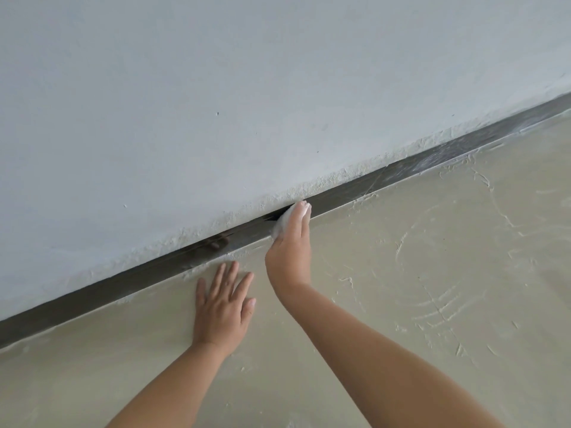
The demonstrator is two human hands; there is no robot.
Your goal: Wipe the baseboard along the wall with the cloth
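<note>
A dark grey baseboard [432, 152] runs diagonally from the lower left to the upper right, between the white wall [216, 88] and the beige floor [448, 304]. My right hand [292, 251] reaches to the baseboard with straight fingers and presses a small white cloth [281, 224] against it. Most of the cloth is hidden under the fingers. My left hand [222, 304] lies flat on the floor just below the baseboard, fingers spread, holding nothing. The baseboard to the right of the cloth shows whitish streaks.
A small brown object [216, 242] sits on the baseboard just left of the cloth. The wall's lower edge is rough plaster. White dried smears and swirl marks cover the floor on the right.
</note>
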